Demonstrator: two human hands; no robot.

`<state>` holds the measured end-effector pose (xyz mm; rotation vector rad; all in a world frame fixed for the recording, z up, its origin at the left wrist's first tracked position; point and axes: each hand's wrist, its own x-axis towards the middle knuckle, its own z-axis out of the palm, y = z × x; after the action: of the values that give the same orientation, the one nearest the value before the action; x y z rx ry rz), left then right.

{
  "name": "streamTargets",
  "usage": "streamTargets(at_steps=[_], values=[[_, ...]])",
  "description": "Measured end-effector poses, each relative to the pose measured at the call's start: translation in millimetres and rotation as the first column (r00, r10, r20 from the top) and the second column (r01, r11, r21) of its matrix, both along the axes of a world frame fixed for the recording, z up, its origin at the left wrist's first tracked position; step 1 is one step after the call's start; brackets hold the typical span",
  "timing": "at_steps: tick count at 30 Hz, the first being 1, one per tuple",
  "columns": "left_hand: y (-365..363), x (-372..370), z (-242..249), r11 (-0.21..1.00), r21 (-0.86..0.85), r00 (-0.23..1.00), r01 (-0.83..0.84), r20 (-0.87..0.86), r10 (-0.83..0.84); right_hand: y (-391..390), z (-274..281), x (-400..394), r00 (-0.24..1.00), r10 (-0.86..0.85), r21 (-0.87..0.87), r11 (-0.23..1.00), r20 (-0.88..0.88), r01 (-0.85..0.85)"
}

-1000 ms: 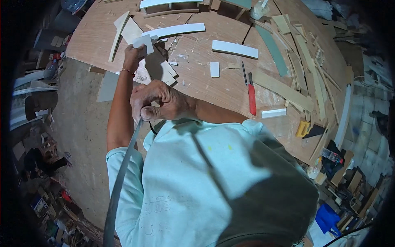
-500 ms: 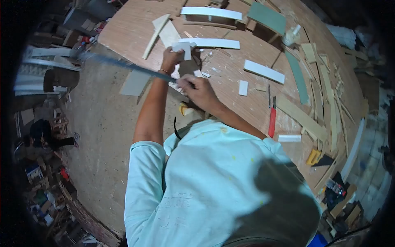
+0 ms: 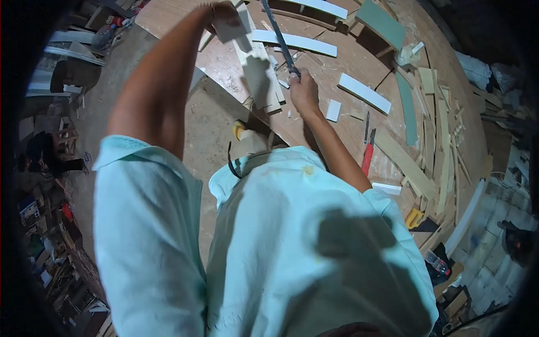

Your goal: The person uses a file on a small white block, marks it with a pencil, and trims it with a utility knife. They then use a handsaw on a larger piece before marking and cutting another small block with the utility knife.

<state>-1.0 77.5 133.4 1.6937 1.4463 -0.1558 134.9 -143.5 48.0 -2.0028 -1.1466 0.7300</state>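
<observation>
My left hand (image 3: 223, 12), at the top of the view, grips a small pale board piece (image 3: 231, 29); part of the hand is cut off by the frame edge. Beneath it, a long pale wooden board (image 3: 259, 84) lies at the table's edge, partly in shadow. My right hand (image 3: 304, 92) is closed round the lower end of a long, thin dark bar (image 3: 279, 39), which looks like a file and points up and away. Beside that hand lie a white strip (image 3: 303, 44) and a small white block (image 3: 333, 110).
On the table (image 3: 345, 137) are a white board (image 3: 364, 93), a red-handled tool (image 3: 368, 157), a green-topped piece (image 3: 380, 23) and several wood strips (image 3: 443, 140) at right. A yellow-handled saw (image 3: 414, 218) lies near the edge. A person (image 3: 48, 157) is at far left.
My left hand has moved up and away with the board piece. The dark bar has swung from pointing left to pointing away, and my right hand has moved right, apart from the left.
</observation>
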Motion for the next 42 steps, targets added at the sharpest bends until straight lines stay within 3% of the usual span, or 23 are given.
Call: streamTargets(at_steps=[1, 2, 4, 6, 7, 8, 9, 13, 16, 18, 19, 20, 22, 24, 26, 27, 30, 31, 32, 34, 39, 40, 42], values=[[88.7, -8.0, -56.1, 0.958, -0.175, 0.970, 0.225, -0.054, -0.238, 3.7, 4.8, 0.1, 1.000, -0.002, -0.013, 1.000, -0.004, 0.002], [47.7, 11.6, -5.8, 0.985, 0.023, 0.971, 0.169, -0.174, -0.162, 4.2, 5.2, -1.9, 1.000, -0.007, -0.029, 1.000, -0.015, 0.007], [46.1, 30.5, -1.4, 0.983, 0.080, 0.969, 0.163, -0.201, -0.145, 3.3, 4.2, -6.6, 0.999, -0.040, -0.061, 0.997, -0.009, 0.039], [24.9, 41.5, 11.4, 0.965, 0.094, 0.958, 0.245, -0.176, -0.226, 1.8, -8.9, -5.4, 0.996, -0.042, -0.103, 0.994, -0.081, 0.034], [37.1, 45.1, -6.8, 0.957, 0.097, 0.945, 0.273, -0.212, -0.248, 0.2, -14.4, -3.7, 0.997, -0.020, -0.101, 0.995, -0.071, 0.012], [63.3, 50.9, -28.5, 0.938, -0.054, 0.898, 0.343, -0.274, -0.344, -1.8, -20.4, -3.4, 0.993, -0.045, -0.117, 0.993, -0.111, 0.032], [60.4, 52.3, -28.2, 0.944, -0.052, 0.902, 0.325, -0.283, -0.326, -2.3, -27.7, -4.0, 0.984, -0.078, -0.131, 0.990, -0.160, 0.057], [14.9, 56.4, -18.3, 0.855, 0.167, 0.853, 0.492, -0.288, -0.435, -1.2, -66.9, 8.0, 0.968, -0.139, -0.100, 0.988, -0.210, 0.120], [-14.9, 57.6, -12.3, 0.718, 0.311, 0.781, 0.623, -0.301, -0.547, -4.2, -65.4, 12.1, 0.984, -0.121, -0.056, 0.992, -0.128, 0.114], [-20.3, 47.7, -30.8, 0.903, 0.194, 0.920, 0.382, 0.011, -0.391, -6.6, -39.9, 7.0, 0.992, -0.111, 0.093, 0.989, -0.058, 0.116], [-18.7, 42.1, -47.7, 0.910, 0.194, 0.917, 0.366, 0.095, -0.388, -4.2, -24.6, 10.8, 0.988, -0.063, -0.023, 0.998, -0.140, 0.061], [-18.9, 39.3, -58.7, 0.918, 0.186, 0.906, 0.349, 0.182, -0.381, -2.4, -24.9, 10.4, 0.986, -0.071, -0.018, 0.997, -0.148, 0.069], [-37.1, 36.7, -61.8, 0.965, 0.145, 0.922, 0.217, 0.295, -0.251, 3.9, -29.2, 13.0, 0.996, 0.000, 0.201, 0.979, -0.084, 0.017], [-46.5, 28.8, -69.7, 0.976, -0.019, 0.899, 0.216, 0.394, -0.191, 9.1, -24.8, 13.1, 0.996, 0.025, 0.262, 0.965, -0.086, -0.002], [-50.4, 21.8, -85.3, 0.974, -0.006, 0.885, 0.226, 0.420, -0.202, 10.6, 1.3, 8.9, 0.999, 0.034, -0.024, 0.999, 0.032, -0.033], [-55.4, 20.5, -79.5, 0.971, -0.045, 0.899, 0.235, 0.391, -0.199, 12.2, -1.7, 6.2, 0.992, 0.023, 0.055, 0.998, 0.127, -0.031], [-67.8, 17.3, -60.5, 0.964, -0.151, 0.892, 0.221, 0.432, -0.137, 17.3, -8.0, 2.8, 0.971, 0.092, -0.024, 0.996, 0.222, -0.089], [-68.9, 14.2, -55.1, 0.965, -0.058, 0.899, 0.256, 0.381, -0.216, 20.9, -12.3, 0.1, 0.968, 0.093, 0.068, 0.991, 0.233, -0.111], [-57.1, 10.4, -71.8, 0.950, -0.125, 0.892, 0.284, 0.397, -0.215, 25.3, -15.3, -0.8, 0.979, 0.093, 0.057, 0.993, 0.179, -0.104], [-57.6, 9.2, -64.2, 0.947, -0.164, 0.881, 0.276, 0.436, -0.181, 29.5, -20.0, -2.2, 0.967, 0.053, 0.051, 0.996, 0.250, -0.068], [-50.0, -2.0, -62.4, 0.978, -0.172, 0.892, 0.122, 0.451, -0.032, 45.7, -15.4, -17.4, 0.924, 0.030, 0.037, 0.998, 0.381, -0.047], [-43.2, 2.7, -70.7, 0.974, -0.172, 0.883, 0.150, 0.466, -0.054, 47.2, -15.1, -5.9, 0.888, -0.038, 0.055, 0.998, 0.459, 0.014], [-22.4, -2.0, -87.7, 0.960, -0.109, 0.895, 0.257, 0.401, -0.194, 52.6, -18.9, -3.5, 0.898, -0.077, 0.045, 0.997, 0.434, 0.064]])
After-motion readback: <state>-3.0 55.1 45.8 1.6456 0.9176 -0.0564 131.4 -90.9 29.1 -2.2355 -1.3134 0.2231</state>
